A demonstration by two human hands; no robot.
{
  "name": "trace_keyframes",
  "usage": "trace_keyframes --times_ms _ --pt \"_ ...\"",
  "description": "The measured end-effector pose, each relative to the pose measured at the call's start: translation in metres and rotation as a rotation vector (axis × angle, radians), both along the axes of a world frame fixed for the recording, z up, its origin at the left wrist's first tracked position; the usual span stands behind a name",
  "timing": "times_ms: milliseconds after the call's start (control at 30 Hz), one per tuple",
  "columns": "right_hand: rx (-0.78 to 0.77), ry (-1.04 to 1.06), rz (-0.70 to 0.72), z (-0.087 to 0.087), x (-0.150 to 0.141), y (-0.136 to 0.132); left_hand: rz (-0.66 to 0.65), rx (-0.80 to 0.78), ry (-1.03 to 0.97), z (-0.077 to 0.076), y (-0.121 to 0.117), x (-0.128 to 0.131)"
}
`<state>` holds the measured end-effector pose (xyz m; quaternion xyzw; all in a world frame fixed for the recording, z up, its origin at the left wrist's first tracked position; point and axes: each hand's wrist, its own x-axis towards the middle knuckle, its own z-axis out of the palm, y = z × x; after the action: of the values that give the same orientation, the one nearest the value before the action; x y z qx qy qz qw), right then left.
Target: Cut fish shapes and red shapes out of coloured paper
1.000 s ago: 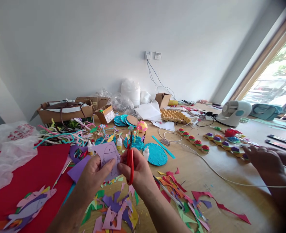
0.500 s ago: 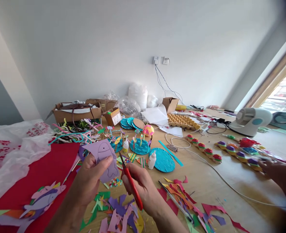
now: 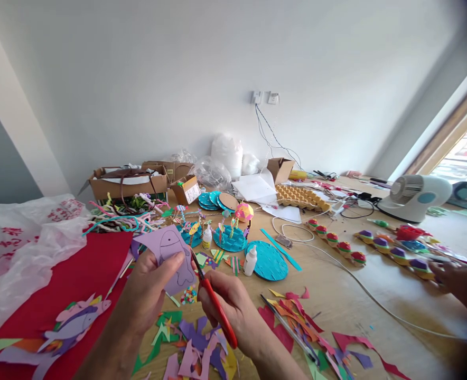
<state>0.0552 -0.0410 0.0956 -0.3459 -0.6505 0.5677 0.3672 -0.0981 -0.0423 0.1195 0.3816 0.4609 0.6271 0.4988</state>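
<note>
A sheet of purple paper (image 3: pixel 170 244) with a fish outline drawn on it is pinched in my left hand (image 3: pixel 156 277), thumb on top. My right hand (image 3: pixel 227 301) grips red-handled scissors (image 3: pixel 216 303), their dark blades pointing up at the paper's right edge. Whether the blades have bitten into the paper I cannot tell. Cut paper fish (image 3: pixel 73 328) lie stacked on red paper (image 3: pixel 94 264) at the left. Purple, green and pink paper scraps (image 3: pixel 202 340) are spread beneath my hands.
White glue bottles (image 3: pixel 250 261) stand by a blue disc (image 3: pixel 268 261). Orange scraps and a pen (image 3: pixel 291 330) lie to the right. A cable (image 3: pixel 360 287) crosses the table. Another person's hand (image 3: pixel 447 277) is at the egg-carton pieces (image 3: pixel 400 256), near a white fan (image 3: pixel 416 196).
The scissors have come closer to the paper, and their blades now meet its right edge. My left hand keeps its hold. The whole view has shifted slightly.
</note>
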Motion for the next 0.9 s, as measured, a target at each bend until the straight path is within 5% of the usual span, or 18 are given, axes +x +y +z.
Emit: trace_keyframes --times_ms 900 --pt "-0.005 0.012 0.005 -0.0083 0.0009 0.0013 0.026 -0.021 0.022 -0.0028 0.002 0.0017"
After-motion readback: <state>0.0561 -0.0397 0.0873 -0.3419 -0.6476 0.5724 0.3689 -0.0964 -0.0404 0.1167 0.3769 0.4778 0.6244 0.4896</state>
